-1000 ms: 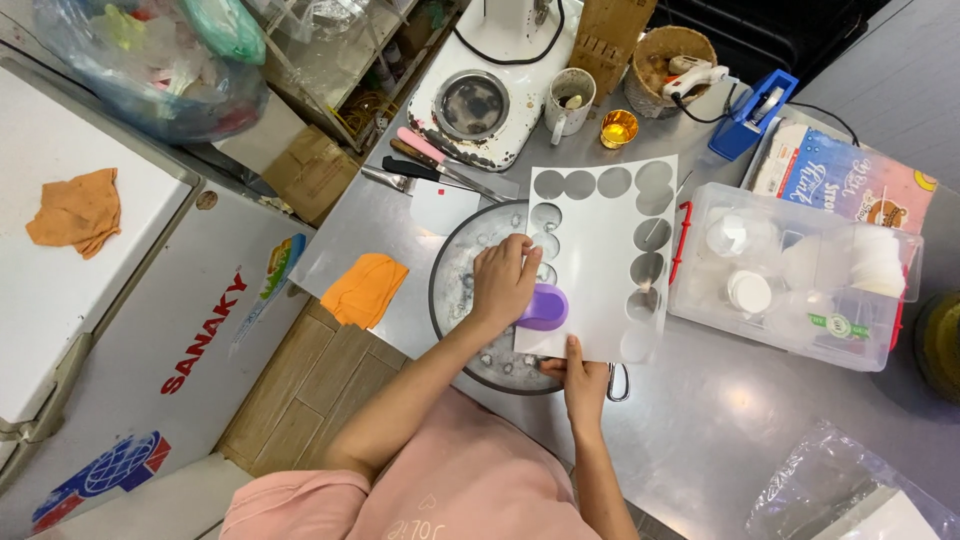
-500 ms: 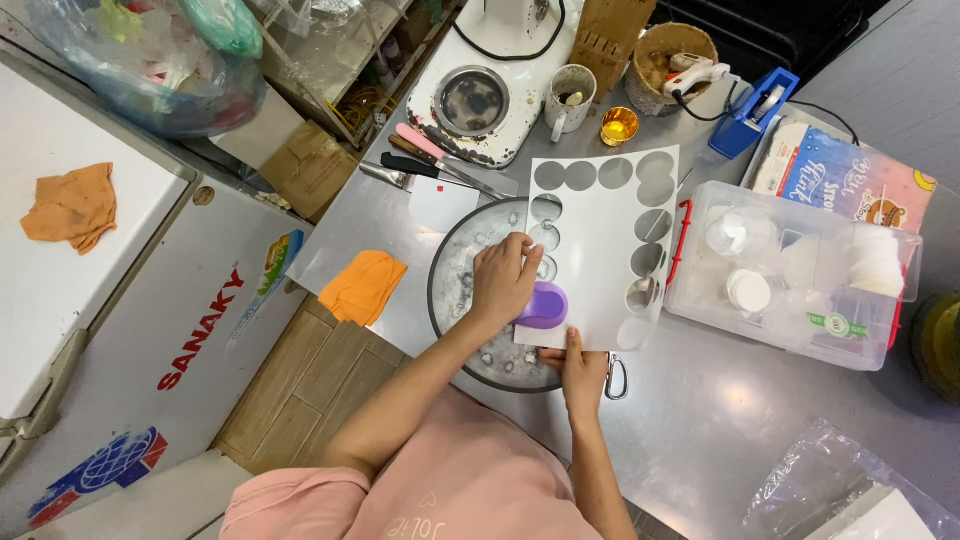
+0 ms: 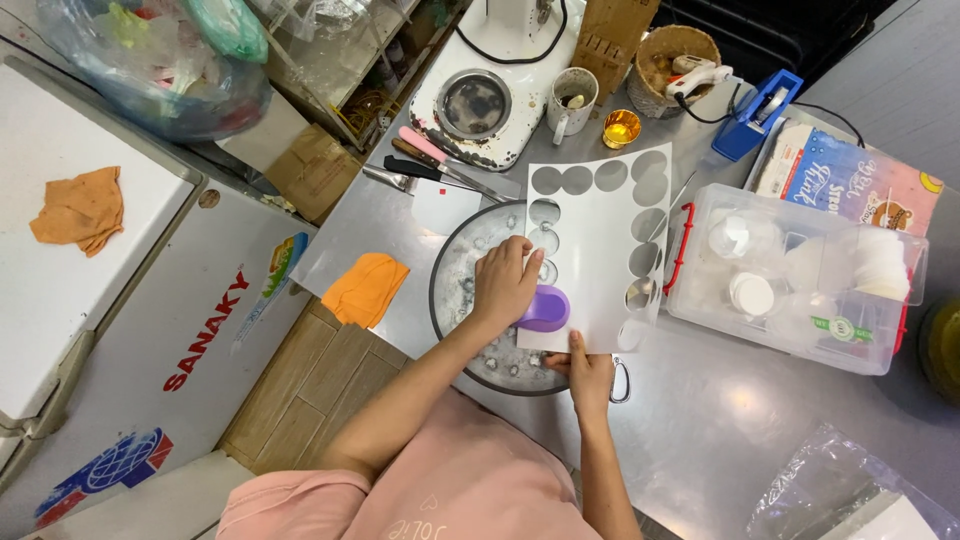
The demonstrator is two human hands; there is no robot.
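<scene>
Little has moved since the earlier frame; both hands stay put. Left hand (image 3: 505,285) presses closed over a purple punch (image 3: 545,308) clamped on the white sheet (image 3: 600,250). Right hand (image 3: 588,372), just below it, pinches the sheet's near edge. Uneven pressure could skew the sheet, overlapping a cut hole.

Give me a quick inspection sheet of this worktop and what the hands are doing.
Surface: steel counter, shiny, crowded.
Job's things: white sheet with round holes along its edges, over a round metal tray; purple punch at its lower edge.
Clutter: clear storage box, mug, orange cloth, blue tape dispenser.
Grip: left hand presses the punch; right hand pinches the sheet's edge.
Cables: black cord by the white appliance.
Surroundings: white chest freezer at the side.
</scene>
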